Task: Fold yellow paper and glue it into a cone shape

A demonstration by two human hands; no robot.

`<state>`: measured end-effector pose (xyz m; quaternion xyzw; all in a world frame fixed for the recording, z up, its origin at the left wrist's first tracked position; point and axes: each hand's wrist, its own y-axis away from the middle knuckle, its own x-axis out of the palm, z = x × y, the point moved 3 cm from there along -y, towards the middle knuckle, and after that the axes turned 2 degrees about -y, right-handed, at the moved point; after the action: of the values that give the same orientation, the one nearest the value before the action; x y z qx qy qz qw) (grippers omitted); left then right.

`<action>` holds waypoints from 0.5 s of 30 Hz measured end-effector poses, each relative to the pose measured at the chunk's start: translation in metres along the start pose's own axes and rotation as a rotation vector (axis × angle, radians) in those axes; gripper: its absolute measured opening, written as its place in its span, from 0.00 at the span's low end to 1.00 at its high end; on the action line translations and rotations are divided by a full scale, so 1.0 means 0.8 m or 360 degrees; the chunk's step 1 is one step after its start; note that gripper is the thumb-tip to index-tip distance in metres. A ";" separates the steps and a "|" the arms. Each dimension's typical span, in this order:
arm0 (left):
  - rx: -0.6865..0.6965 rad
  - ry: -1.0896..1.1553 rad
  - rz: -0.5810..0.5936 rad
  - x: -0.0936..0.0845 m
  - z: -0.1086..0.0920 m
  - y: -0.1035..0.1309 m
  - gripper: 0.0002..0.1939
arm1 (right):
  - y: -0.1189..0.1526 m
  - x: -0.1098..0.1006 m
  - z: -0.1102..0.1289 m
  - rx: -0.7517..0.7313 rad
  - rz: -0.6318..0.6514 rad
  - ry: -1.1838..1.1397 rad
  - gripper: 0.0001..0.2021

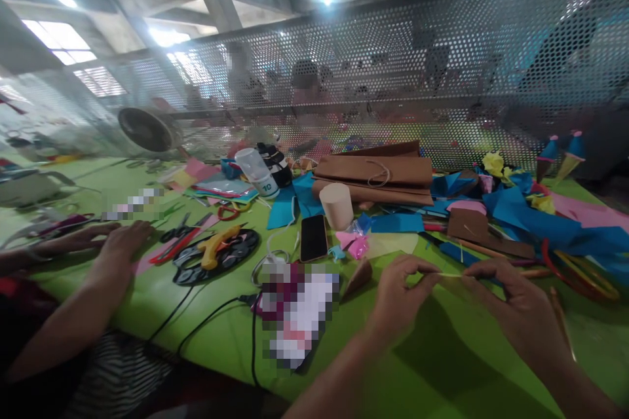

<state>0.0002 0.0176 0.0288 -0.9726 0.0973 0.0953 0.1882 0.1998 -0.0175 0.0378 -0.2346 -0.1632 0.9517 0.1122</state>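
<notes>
My left hand point(400, 294) and my right hand point(514, 294) are raised a little above the green table point(442, 366), close together. Between them stretches a thin, pale yellow strip point(450, 275), pinched at one end by each hand's thumb and fingers. Its material is too small to tell. Just left of my left hand stands a folded piece of brown paper point(358, 278). Behind the strip lies a blue-handled tool point(459, 254), partly hidden by my right hand. A slim gold-coloured stick point(563, 321) rests beside my right wrist.
Brown paper rolls point(373, 177), a beige cylinder point(337, 206), a dark phone point(313, 239) and blue paper scraps point(535, 219) crowd the back. A blurred-out screen point(304, 321), cables and a yellow-handled glue gun point(211, 252) lie leftward. Another person's arms point(93, 281) rest at far left.
</notes>
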 end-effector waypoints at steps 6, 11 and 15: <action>0.0107 -0.0029 0.0003 0.003 0.001 0.002 0.03 | 0.000 0.008 -0.004 0.0079 0.0100 -0.0083 0.16; 0.0166 -0.0077 0.0026 0.005 0.001 0.002 0.03 | 0.001 0.013 -0.001 0.0008 0.0110 -0.0096 0.16; 0.0130 -0.0087 0.0058 0.006 0.001 0.002 0.03 | 0.002 0.011 -0.001 -0.0064 0.0071 -0.0072 0.13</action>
<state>0.0043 0.0155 0.0264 -0.9592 0.1136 0.1212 0.2286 0.1922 -0.0157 0.0327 -0.2187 -0.1794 0.9556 0.0824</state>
